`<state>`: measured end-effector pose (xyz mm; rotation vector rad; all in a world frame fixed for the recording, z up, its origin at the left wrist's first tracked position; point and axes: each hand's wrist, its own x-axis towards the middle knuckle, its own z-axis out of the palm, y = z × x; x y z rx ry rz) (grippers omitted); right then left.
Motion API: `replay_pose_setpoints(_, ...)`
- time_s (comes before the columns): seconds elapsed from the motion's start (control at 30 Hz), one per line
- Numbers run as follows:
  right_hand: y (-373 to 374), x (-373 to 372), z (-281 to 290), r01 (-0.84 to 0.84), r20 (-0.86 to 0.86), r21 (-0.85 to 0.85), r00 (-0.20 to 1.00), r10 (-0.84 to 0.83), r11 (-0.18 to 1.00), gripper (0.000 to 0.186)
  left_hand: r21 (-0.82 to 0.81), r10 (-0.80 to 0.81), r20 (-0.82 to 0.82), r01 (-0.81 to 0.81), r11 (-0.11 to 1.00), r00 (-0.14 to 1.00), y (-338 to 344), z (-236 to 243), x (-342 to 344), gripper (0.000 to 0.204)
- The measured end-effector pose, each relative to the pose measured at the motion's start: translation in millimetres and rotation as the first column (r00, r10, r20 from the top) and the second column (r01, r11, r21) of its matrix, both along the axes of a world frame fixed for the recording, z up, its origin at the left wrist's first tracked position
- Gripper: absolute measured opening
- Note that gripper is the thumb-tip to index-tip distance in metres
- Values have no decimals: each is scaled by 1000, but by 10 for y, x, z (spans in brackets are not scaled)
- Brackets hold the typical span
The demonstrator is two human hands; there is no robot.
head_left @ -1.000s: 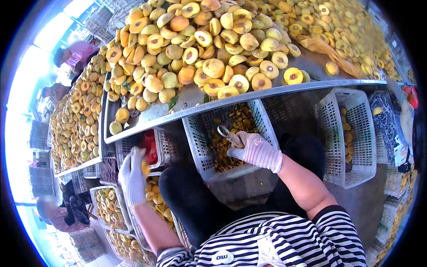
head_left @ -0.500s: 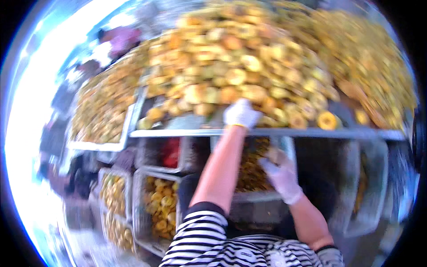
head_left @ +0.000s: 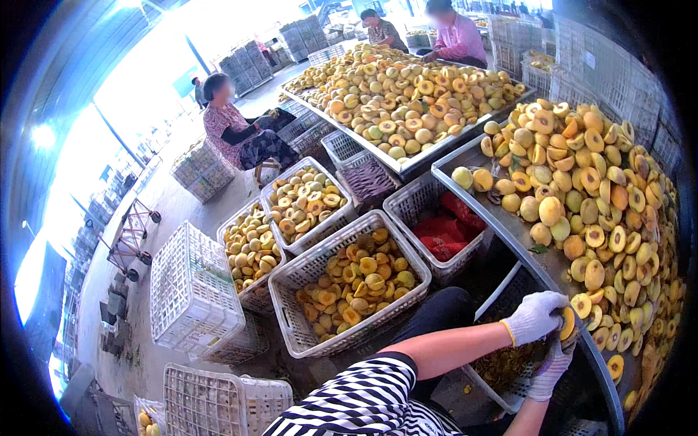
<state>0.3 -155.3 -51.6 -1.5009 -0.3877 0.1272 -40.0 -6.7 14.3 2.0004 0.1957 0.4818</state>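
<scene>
My left hand, in a white knit glove, is closed on a halved yellow peach at the edge of the metal table. Right beside it, just below, my gloved right hand has its fingers curled up against the fruit. Whatever the right hand grips is hidden between the two hands. On the metal-edged table a large heap of halved yellow peaches spreads close to both hands. Under my hands stands a crate with dark yellow-brown scraps in it.
To the left are crates of peach halves, a crate holding red netting and stacked white crates. Beyond lies another heaped table. A seated person is at the left; two other people work at the far end.
The view has swung left and cleared of blur. My left hand has come back from the heap with a peach half, and both hands have come together beside the table edge.
</scene>
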Motion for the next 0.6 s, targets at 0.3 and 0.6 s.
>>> replay_pose_setpoints(0.3, -229, 178, -135, 166, 477, -445, 876, 76, 880, 43, 353, -18, 61, -4, 936, 998, -79, 25, -1, 20)
replay_pose_setpoints(0.6, -229, 150, 264, 53, -197, 80, 980, -36, 995, 46, -780, -356, 80, 281, 559, 931, 199, 234, 389, 59)
